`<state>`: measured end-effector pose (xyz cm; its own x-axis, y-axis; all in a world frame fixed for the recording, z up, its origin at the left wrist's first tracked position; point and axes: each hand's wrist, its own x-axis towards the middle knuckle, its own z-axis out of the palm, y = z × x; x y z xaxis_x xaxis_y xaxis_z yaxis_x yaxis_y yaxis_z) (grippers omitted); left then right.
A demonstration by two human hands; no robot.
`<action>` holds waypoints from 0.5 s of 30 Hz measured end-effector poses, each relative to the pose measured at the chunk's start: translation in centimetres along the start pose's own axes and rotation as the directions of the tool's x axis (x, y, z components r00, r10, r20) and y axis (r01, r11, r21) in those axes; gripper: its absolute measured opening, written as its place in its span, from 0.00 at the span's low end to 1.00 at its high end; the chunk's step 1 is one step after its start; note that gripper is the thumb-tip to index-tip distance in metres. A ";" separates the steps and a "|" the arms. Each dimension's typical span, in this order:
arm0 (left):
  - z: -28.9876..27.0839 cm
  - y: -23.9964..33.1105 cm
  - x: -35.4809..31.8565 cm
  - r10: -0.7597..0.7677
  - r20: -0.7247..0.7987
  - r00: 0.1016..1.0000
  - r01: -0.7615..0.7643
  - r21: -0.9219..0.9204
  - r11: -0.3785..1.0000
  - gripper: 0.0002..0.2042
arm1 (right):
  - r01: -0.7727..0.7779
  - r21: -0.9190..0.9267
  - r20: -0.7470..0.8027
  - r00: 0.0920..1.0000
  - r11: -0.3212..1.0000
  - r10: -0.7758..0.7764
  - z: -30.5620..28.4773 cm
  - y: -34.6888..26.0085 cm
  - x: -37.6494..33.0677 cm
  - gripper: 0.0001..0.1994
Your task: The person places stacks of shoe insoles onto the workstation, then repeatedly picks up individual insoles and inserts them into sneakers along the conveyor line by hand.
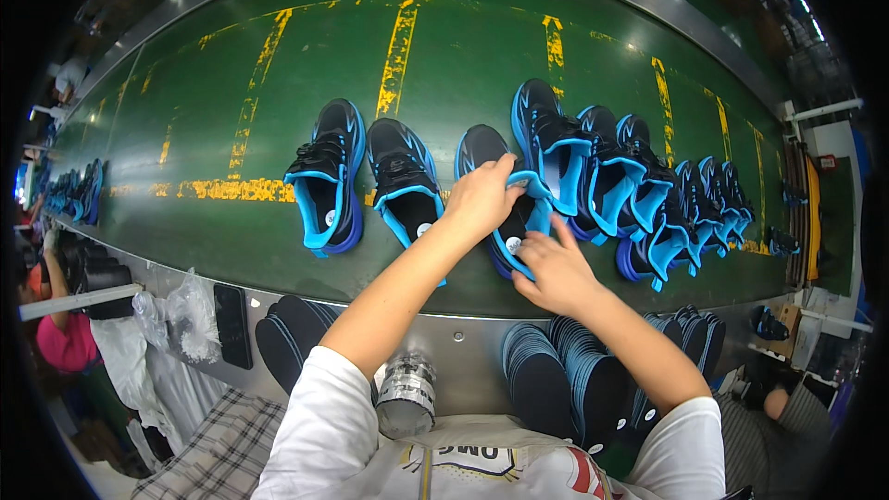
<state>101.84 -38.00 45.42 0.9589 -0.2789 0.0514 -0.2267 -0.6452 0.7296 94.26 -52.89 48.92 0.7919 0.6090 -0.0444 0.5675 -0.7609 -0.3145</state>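
In the middle of the green work surface (482,46) sits a black and blue sneaker (482,143), its opening toward me. Closed around its tongue and lace area, my left hand (482,198) holds it from the left. My right hand (560,270) is at the shoe's opening by the heel, fingers spread, touching the blue lining; its fingertips partly cover a white round sticker (514,244) inside. Just left of this shoe stand another sneaker (398,167) and a further sneaker (335,143), both unheld.
Several matching sneakers (546,130) stand in a row on the right. Stacks of black insoles (537,375) lie along the near metal ledge, with a tape-wrapped cylinder (407,393) and a dark phone-like slab (232,326) farther left. More shoes (79,193) stand far left, near another person's arm (56,278).
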 end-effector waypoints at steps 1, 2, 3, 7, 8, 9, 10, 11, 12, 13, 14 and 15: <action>0.1 -0.5 -0.3 0.028 -0.012 1.000 -0.028 -0.040 0.999 0.14 | -0.070 0.062 -0.102 0.992 0.996 0.076 -0.8 -0.8 -1.1 0.09; -0.4 -0.3 -0.6 0.014 0.074 0.997 -0.012 -0.028 1.000 0.15 | -0.120 0.065 -0.099 0.987 0.991 0.126 -1.3 -1.3 -2.4 0.08; -0.8 -0.1 -1.0 0.029 0.118 0.993 -0.027 -0.017 0.999 0.16 | -0.175 0.063 -0.098 0.979 0.983 0.180 -1.5 -1.5 -3.8 0.07; -1.9 1.2 -4.2 0.274 0.101 0.956 -0.284 0.104 0.953 0.19 | -0.215 0.005 0.032 0.976 0.977 0.214 -1.5 -2.5 -7.0 0.08; -2.1 1.3 -4.6 0.310 0.082 0.947 -0.320 0.158 0.934 0.20 | -0.222 0.005 0.025 0.975 0.975 0.222 -1.7 -2.7 -7.1 0.08; -2.3 1.5 -4.7 0.349 0.064 0.935 -0.355 0.212 0.911 0.20 | -0.215 -0.033 0.038 0.976 0.976 0.217 -2.2 -3.0 -7.1 0.10; -2.4 1.4 -4.2 0.337 0.065 0.939 -0.342 0.277 0.898 0.19 | -0.210 -0.073 0.051 0.975 0.975 0.214 -2.9 -3.2 -7.4 0.12; -2.7 1.0 -3.3 0.322 0.065 0.945 -0.324 0.342 0.882 0.19 | -0.218 -0.075 0.045 0.974 0.973 0.222 -3.6 -3.4 -7.7 0.12; -3.4 0.3 -2.5 0.319 0.023 0.947 -0.290 0.487 0.824 0.16 | -0.278 -0.005 -0.022 0.960 0.960 0.278 -4.6 -3.7 -7.9 0.14; -4.2 -0.4 -1.5 0.263 0.000 0.965 -0.213 0.586 0.782 0.15 | -0.332 0.068 -0.084 0.938 0.941 0.337 -5.6 -3.9 -8.3 0.15; -5.4 -0.8 -0.9 0.277 -0.048 0.960 -0.180 0.655 0.734 0.15 | -0.369 0.073 -0.139 0.916 0.926 0.376 -6.4 -3.9 -9.8 0.17; -6.6 -1.0 -0.2 0.279 -0.043 0.959 -0.172 0.695 0.698 0.16 | -0.433 0.098 -0.169 0.880 0.896 0.444 -7.0 -4.0 -11.8 0.17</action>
<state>102.97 -32.54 49.18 0.8642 -0.4169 0.2816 -0.4413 -0.8970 0.0261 84.21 -58.53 57.32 0.9869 0.1602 -0.0181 0.1434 -0.9235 -0.3557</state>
